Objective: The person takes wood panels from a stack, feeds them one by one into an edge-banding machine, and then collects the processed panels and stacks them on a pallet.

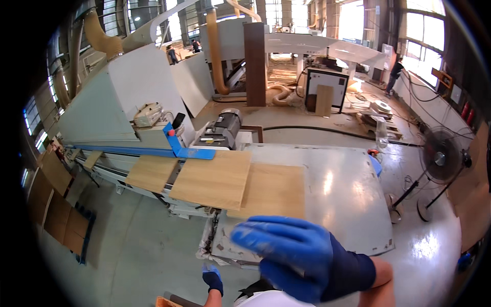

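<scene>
My right hand (286,253), blue glove, is up close to the cam & blurred, fingers spread open, holding nothing. It hovers over the near edge of the grey bench (348,194), just short of the closest wood panel (273,192). Left hand (213,279), also gloved, hangs low by my side w/ nothing in it; can't tell how far it's open. Three tan panels in a row: closest one flat on the bench, middle panel (212,179) overlapping its left edge, third panel (152,173) still on the machine's feed track (123,151). Standing fan (440,158) off to the right.
</scene>
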